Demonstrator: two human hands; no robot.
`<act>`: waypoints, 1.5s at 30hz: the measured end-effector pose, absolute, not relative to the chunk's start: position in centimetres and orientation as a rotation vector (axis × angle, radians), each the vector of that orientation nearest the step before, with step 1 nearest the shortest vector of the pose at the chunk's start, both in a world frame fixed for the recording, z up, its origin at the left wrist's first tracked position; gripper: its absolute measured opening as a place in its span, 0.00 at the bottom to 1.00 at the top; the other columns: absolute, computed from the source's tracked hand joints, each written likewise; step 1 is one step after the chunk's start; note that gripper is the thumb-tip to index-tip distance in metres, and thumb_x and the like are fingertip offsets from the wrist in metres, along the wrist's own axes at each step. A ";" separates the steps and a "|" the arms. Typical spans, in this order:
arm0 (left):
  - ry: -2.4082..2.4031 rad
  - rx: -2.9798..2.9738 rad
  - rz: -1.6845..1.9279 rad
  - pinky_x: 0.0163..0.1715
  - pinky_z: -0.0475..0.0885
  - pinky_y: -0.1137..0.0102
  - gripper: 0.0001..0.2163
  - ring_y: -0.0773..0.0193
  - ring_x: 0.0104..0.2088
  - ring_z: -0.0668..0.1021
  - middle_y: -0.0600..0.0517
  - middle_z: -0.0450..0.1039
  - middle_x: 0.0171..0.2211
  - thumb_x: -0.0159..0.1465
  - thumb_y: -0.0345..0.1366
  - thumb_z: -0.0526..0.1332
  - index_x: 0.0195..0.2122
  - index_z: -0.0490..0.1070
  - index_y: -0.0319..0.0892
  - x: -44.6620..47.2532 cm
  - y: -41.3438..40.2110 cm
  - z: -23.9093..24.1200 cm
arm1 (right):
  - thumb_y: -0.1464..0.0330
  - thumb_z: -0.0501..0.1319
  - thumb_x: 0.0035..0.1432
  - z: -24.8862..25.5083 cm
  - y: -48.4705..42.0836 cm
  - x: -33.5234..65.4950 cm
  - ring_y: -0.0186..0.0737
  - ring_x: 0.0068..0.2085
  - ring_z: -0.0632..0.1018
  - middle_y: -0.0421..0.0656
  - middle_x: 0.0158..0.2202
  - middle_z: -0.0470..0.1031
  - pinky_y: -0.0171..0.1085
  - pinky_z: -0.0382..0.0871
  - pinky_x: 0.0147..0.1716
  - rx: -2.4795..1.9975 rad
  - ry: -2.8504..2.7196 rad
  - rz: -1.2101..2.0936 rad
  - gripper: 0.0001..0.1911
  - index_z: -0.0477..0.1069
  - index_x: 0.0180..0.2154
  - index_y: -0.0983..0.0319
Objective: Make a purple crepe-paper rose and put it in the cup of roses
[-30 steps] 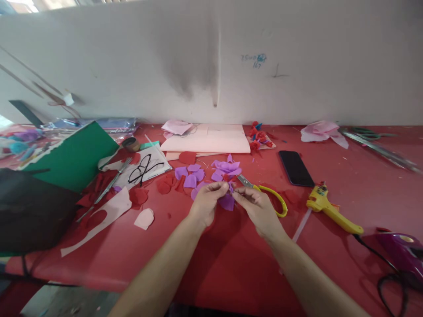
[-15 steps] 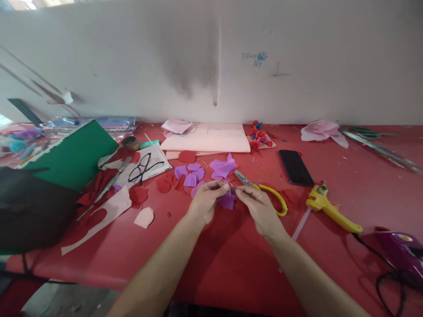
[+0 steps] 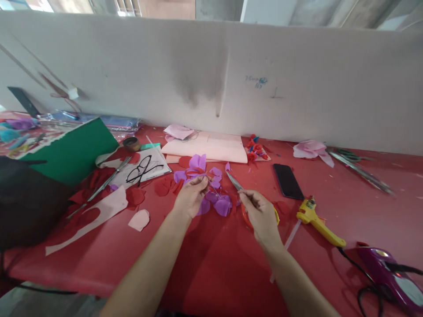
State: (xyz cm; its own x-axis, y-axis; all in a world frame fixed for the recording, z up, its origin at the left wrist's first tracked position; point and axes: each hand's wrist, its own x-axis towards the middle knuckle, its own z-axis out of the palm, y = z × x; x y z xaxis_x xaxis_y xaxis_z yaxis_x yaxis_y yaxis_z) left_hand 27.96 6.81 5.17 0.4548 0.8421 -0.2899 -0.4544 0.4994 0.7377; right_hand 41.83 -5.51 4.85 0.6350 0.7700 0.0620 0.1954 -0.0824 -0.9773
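My left hand (image 3: 192, 197) is closed in a pinch on a purple flower (image 3: 197, 163) of thin petals, near the middle of the red table. More purple petals (image 3: 222, 205) spread below and beside the fingertips. My right hand (image 3: 259, 211) is apart from the left, with thumb and fingers pressed together; whatever they hold, perhaps a thread, is too fine to make out. Beneath the right hand lies a pair of scissors (image 3: 234, 180), blades pointing up and left, its yellow and orange handles partly hidden by that hand.
Right of my hands are a black phone (image 3: 288, 181), a yellow glue gun (image 3: 319, 222) and a purple device (image 3: 390, 275) with a cord. Left lie red scraps (image 3: 135, 197), eyeglasses (image 3: 142, 169), tweezers (image 3: 102, 187) and a green board (image 3: 77, 154). Pink sheets (image 3: 208, 147) lie behind.
My hands have parted: the right has drawn away to the right, over the scissors, while the left has shifted slightly left with the purple flower. The camera view has tilted upward.
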 end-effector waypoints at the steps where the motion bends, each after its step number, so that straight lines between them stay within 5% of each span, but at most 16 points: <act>1: 0.699 0.626 0.849 0.30 0.65 0.75 0.11 0.73 0.25 0.70 0.55 0.72 0.25 0.42 0.34 0.73 0.24 0.73 0.38 28.0 6.8 5.2 | 0.56 0.60 0.53 5.0 -5.5 41.9 0.38 0.28 0.72 0.42 0.27 0.73 0.35 0.65 0.29 -1.637 -0.836 0.594 0.16 0.74 0.36 0.61; 8: 0.562 0.680 0.674 0.30 0.65 0.74 0.08 0.72 0.26 0.71 0.52 0.73 0.26 0.44 0.31 0.72 0.22 0.74 0.37 28.2 5.9 5.6 | 0.56 0.55 0.59 7.4 -4.1 41.0 0.40 0.41 0.75 0.43 0.37 0.77 0.39 0.66 0.43 -1.460 -1.049 0.883 0.16 0.75 0.37 0.58; 12: 0.532 0.684 0.674 0.27 0.64 0.75 0.09 0.72 0.24 0.70 0.53 0.71 0.23 0.43 0.32 0.72 0.22 0.74 0.37 28.0 6.0 5.8 | 0.57 0.56 0.59 8.5 -3.8 39.8 0.35 0.30 0.72 0.39 0.26 0.72 0.34 0.65 0.34 -1.424 -1.224 1.050 0.14 0.72 0.31 0.60; 18: 0.575 0.552 0.840 0.29 0.66 0.76 0.09 0.74 0.25 0.71 0.56 0.71 0.23 0.45 0.31 0.72 0.23 0.72 0.39 27.4 7.3 5.6 | 0.61 0.54 0.60 7.3 -4.7 40.0 0.32 0.24 0.65 0.35 0.21 0.63 0.32 0.58 0.26 -1.607 -1.301 0.850 0.14 0.65 0.25 0.60; 26: 0.626 0.353 1.077 0.27 0.65 0.77 0.08 0.75 0.24 0.72 0.56 0.72 0.23 0.49 0.27 0.70 0.26 0.71 0.39 25.9 9.7 5.8 | 0.57 0.57 0.54 7.9 -4.9 45.7 0.38 0.26 0.74 0.40 0.23 0.74 0.34 0.61 0.28 -2.062 -1.320 0.191 0.15 0.72 0.26 0.61; 32: 0.423 0.272 1.364 0.29 0.66 0.77 0.05 0.75 0.25 0.73 0.56 0.75 0.29 0.54 0.28 0.66 0.26 0.71 0.41 23.3 11.8 6.6 | 0.67 0.59 0.51 7.9 -2.2 48.0 0.47 0.38 0.77 0.46 0.35 0.79 0.39 0.65 0.36 -2.300 -1.585 -0.068 0.12 0.76 0.39 0.60; 35: 0.362 0.267 1.380 0.29 0.67 0.77 0.04 0.75 0.25 0.73 0.56 0.75 0.29 0.55 0.28 0.66 0.26 0.71 0.42 22.4 12.3 6.8 | 0.65 0.55 0.57 7.8 0.1 47.0 0.45 0.36 0.77 0.46 0.33 0.79 0.38 0.65 0.34 -2.441 -1.547 -0.047 0.13 0.76 0.39 0.59; 39: 0.319 0.266 1.375 0.29 0.67 0.76 0.04 0.74 0.25 0.73 0.56 0.74 0.27 0.55 0.29 0.66 0.26 0.72 0.42 22.1 12.6 6.6 | 0.69 0.57 0.55 6.8 4.0 44.9 0.43 0.45 0.75 0.44 0.44 0.78 0.37 0.63 0.44 -2.320 -1.786 0.036 0.14 0.76 0.42 0.58; 45: 0.294 0.293 1.362 0.29 0.67 0.76 0.02 0.74 0.25 0.73 0.56 0.73 0.27 0.57 0.31 0.65 0.29 0.73 0.43 22.0 12.7 6.1 | 0.68 0.61 0.51 4.6 7.6 42.9 0.55 0.47 0.71 0.49 0.36 0.79 0.48 0.61 0.44 -2.357 -1.714 0.061 0.07 0.78 0.32 0.61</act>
State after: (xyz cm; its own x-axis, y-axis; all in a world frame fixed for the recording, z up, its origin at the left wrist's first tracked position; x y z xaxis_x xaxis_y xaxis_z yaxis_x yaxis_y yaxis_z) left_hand 22.04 12.73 6.10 0.1820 0.9826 -0.0366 -0.9100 0.1825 0.3722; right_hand 42.87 7.59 4.57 0.3168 0.9433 0.0987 0.9339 -0.2922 -0.2059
